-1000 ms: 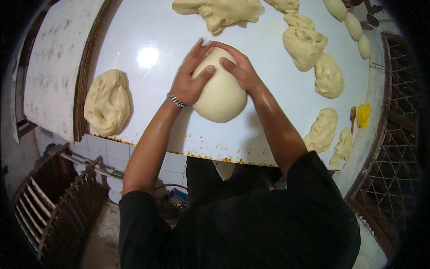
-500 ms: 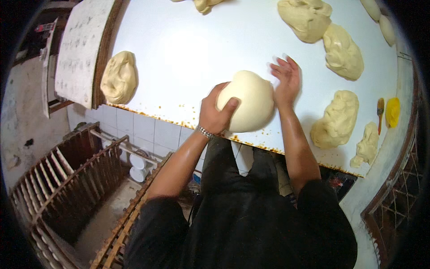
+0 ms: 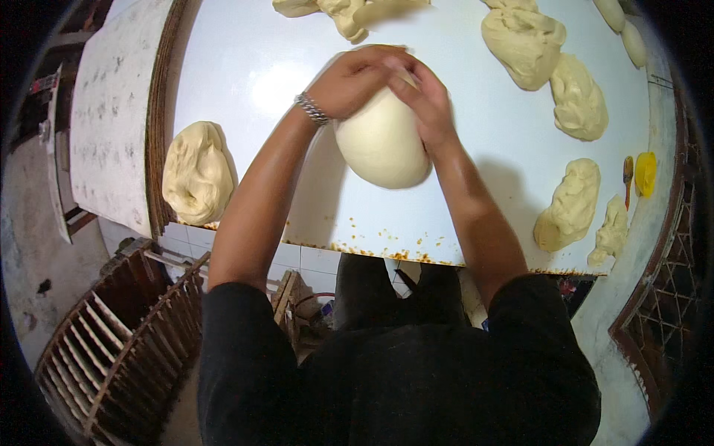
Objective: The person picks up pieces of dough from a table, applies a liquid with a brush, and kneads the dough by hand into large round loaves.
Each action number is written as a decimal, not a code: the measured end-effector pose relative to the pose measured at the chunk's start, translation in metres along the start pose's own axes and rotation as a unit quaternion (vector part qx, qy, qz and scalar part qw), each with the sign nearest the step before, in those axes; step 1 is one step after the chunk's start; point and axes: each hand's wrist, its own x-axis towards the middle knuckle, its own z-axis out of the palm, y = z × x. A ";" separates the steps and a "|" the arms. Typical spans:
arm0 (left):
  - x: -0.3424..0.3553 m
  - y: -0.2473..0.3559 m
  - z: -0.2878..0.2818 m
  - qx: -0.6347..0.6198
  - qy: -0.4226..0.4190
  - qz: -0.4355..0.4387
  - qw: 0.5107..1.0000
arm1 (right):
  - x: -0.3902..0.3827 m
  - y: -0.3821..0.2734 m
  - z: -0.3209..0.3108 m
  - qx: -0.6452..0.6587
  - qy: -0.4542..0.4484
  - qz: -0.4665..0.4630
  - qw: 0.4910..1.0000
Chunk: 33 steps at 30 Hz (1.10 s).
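A smooth, pale ball of dough [image 3: 383, 149] rests on the white tabletop [image 3: 260, 97] in front of me. My left hand [image 3: 351, 83], a metal bracelet at its wrist, curves over the ball's far left side. From the far right, my right hand [image 3: 431, 104] wraps round it, thumb on top. The fingers of both hands meet at the far end and partly hide each other. More dough lies about: a big lump [image 3: 197, 175] at the left, a wrinkled lump [image 3: 569, 207] and a small strip [image 3: 611, 232] at the right.
Far right are two more dough lumps [image 3: 524, 48] [image 3: 580, 97]; more dough [image 3: 342, 15] sits at the far edge. A brush [image 3: 628, 181] lies by a yellow object [image 3: 645, 175]. Stacked boards [image 3: 115, 111] stand left, above a slatted wooden rack [image 3: 126, 342]. The table's near edge is rust-stained.
The dough ball has moved away from the near edge and slightly left. My right hand, previously raised off it with fingers spread, now grips it; my left hand has shifted to its far side.
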 end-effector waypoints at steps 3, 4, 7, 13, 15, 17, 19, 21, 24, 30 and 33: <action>-0.045 -0.001 0.013 -0.111 0.182 -0.033 0.976 | 0.048 -0.009 -0.012 -0.138 -0.174 0.048 0.974; -0.056 -0.004 0.026 -0.072 0.234 -0.006 0.970 | 0.052 -0.017 -0.013 -0.171 -0.225 0.087 0.955; -0.082 -0.003 0.080 -0.066 0.268 -0.031 0.961 | 0.028 -0.040 -0.036 -0.254 -0.262 0.140 0.921; -0.084 0.014 0.169 0.081 0.108 -0.102 0.986 | -0.098 -0.007 -0.131 -0.058 0.065 0.035 0.996; -0.074 0.015 0.175 0.042 0.045 -0.138 0.989 | -0.169 0.005 -0.128 -0.025 0.271 -0.061 0.960; -0.055 0.000 0.167 0.056 -0.034 -0.115 0.991 | -0.225 0.019 -0.115 -0.065 0.254 -0.072 0.962; -0.010 -0.010 0.132 0.365 -0.095 0.077 0.923 | -0.247 0.026 -0.070 0.009 0.279 -0.059 0.958; 0.030 -0.012 0.111 0.465 -0.087 0.128 0.872 | -0.222 0.019 -0.039 0.063 0.316 -0.026 0.946; 0.079 0.000 0.084 0.457 -0.100 0.200 0.861 | -0.141 0.027 -0.048 0.136 0.324 -0.113 0.929; 0.070 0.014 0.054 -0.083 -0.103 -0.110 0.985 | -0.017 -0.029 -0.081 -0.025 0.155 -0.019 0.987; 0.041 0.010 0.065 -0.041 0.017 -0.095 0.994 | -0.017 -0.052 -0.087 -0.065 0.036 0.133 0.988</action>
